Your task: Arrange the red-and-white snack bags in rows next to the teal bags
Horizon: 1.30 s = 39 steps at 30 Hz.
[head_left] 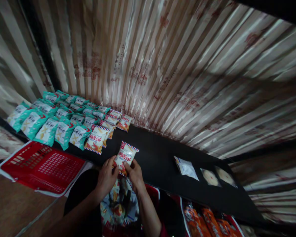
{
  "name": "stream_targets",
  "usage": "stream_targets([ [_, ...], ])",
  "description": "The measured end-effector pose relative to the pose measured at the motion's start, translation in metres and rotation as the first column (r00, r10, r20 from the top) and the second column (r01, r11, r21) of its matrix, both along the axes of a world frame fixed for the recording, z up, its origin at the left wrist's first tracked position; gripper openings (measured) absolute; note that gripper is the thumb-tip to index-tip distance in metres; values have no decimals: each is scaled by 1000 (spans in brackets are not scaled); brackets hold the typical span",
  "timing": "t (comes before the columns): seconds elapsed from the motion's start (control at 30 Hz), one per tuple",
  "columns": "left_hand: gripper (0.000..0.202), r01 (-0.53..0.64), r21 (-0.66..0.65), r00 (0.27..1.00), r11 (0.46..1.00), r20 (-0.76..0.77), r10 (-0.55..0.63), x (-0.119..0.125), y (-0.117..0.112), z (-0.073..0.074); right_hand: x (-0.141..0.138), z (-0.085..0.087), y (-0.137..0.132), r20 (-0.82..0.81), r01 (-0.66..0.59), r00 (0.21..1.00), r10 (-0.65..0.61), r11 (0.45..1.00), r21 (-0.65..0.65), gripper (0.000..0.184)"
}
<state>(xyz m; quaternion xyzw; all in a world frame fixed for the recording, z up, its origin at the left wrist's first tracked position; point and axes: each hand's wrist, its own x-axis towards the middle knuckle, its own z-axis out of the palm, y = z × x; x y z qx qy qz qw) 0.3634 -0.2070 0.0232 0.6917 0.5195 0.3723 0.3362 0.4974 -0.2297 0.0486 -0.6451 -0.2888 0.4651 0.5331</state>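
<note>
Fingers [110,162] of the left hand [106,176] are bent in around the lower left side of a white-and-red packet [127,153]; those of the right hand [136,174] pinch its lower right, thumb across the printed front. Both grips are nearly closed, with only the packet between. It is held tilted at the near edge of the black desk [153,158]; whether it touches the desktop I cannot tell.

Just below the hands, a red container [155,191], partly hidden by the forearms, holds a jumble of mixed packets [119,204]. To the right, under the desk edge, a red basket with a pale rim [185,215] contains orange packets [210,221]. Left of the knees lies a red slotted basket [56,168].

On the desk's left, teal-and-white packets [48,131] stand in rows, with matching white-and-red packets [96,139] beside them. Farther right lie a silvery-white packet [186,168] and two round, pale wrapped items [210,177]. Pleated sheeting [148,59] hangs behind.
</note>
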Motion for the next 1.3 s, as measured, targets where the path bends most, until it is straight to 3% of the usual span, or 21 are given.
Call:
stream_targets([
  [0.13,45,6,119,997,993,-82,3,5,4,-13,1,2,10,8,-6,1000,6,1000,3,42],
  [0.33,49,0,186,988,983,-149,28,12,9,-24,3,3,24,45,21,999,-20,1000,-2,38],
  [0.6,55,118,224,976,967,-206,-72,19,16,-15,15,-7,50,70,54,996,-55,998,25,35],
  [0.87,55,217,244,943,945,-302,-138,24,51,-15,20,-11,88,136,96,985,-103,994,54,42],
  [1.3,56,223,316,935,922,-336,-111,43,85,-18,28,-26,131,249,142,953,-170,982,127,43],
])
